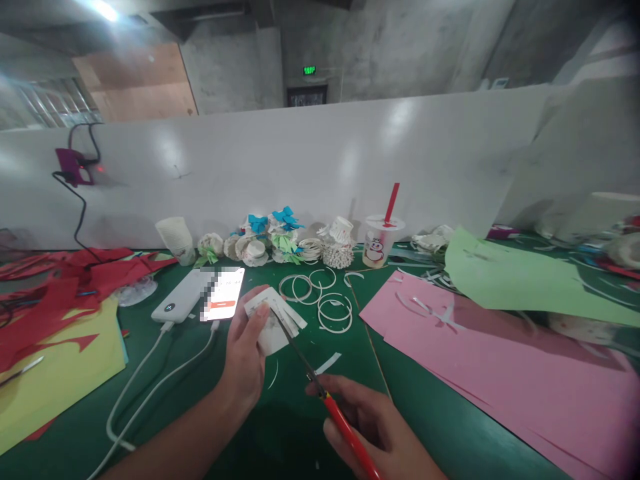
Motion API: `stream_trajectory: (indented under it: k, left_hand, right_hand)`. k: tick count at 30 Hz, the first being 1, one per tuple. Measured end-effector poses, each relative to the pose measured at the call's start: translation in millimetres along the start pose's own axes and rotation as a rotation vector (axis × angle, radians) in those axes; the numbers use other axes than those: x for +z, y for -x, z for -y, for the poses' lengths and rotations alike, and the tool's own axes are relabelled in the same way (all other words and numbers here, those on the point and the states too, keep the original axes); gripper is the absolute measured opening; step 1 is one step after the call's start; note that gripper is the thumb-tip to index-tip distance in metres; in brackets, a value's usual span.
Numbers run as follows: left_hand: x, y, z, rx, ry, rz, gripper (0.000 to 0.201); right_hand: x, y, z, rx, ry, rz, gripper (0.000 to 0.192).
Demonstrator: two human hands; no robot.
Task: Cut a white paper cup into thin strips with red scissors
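Note:
In the middle of the head view, my left hand (246,350) grips a piece of white paper (271,337), thumb on top, with cut strips fanning out along its right side. My right hand (365,420) is closed around the red handle of a pair of scissors (345,421). The scissors' blades point up and left and reach the paper beside the strips. A loose white strip (329,363) lies on the table just past the blades. Beyond the paper, several thin white rings (335,313) lie partly over one another.
A phone (226,293) and a white power bank (176,297) lie left, with cables toward me. Paper-cup crafts (253,250) and a drink cup with a red straw (375,247) line the wall. Pink sheets (475,373) and a green sheet (520,277) lie right; yellow paper (65,367) left.

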State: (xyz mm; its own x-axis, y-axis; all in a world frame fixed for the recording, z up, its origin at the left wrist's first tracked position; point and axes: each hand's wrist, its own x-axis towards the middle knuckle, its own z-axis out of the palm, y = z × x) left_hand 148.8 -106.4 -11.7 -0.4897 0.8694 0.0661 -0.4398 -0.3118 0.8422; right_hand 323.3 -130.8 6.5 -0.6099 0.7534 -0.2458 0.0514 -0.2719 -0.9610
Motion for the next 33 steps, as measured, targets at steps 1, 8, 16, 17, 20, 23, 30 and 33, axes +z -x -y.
stream_trajectory:
  k: [1,8,16,17,20,23,30,33]
  left_hand:
    - [0.1,0.3,-0.3,0.000,0.002,0.005,0.035]
    - [1.9,-0.4,-0.8,-0.009,-0.002,-0.024,0.034]
    - [2.5,-0.4,-1.0,-0.011,-0.034,-0.054,0.033]
    - [2.3,-0.5,-1.0,-0.013,-0.033,-0.052,0.033]
    - [1.9,-1.3,-0.7,-0.003,-0.021,-0.051,0.033]
    - [1.5,-2.1,-0.5,-0.003,-0.014,-0.055,0.035]
    - [2.5,-2.2,-1.0,-0.023,-0.022,-0.066,0.037]
    - [3.2,-2.1,-1.4,-0.018,-0.017,-0.065,0.036]
  right_hand:
    - [-0.3,-0.4,0.3,0.003,-0.010,0.010,0.047]
    - [-2.5,-3.6,-2.3,0.008,-0.047,0.034,0.044]
    - [-0.6,-3.8,0.8,0.015,-0.111,0.045,0.040]
    - [-0.4,-3.9,1.4,0.021,-0.118,0.056,0.040]
    - [-0.2,-4.3,2.0,0.022,-0.113,0.074,0.040]
    - [-0.2,-4.6,1.4,0.010,-0.092,0.062,0.041]
    - [0.6,-4.2,4.8,0.024,-0.073,0.066,0.044]
    - [1.6,-4.2,4.4,0.021,-0.049,0.051,0.044]
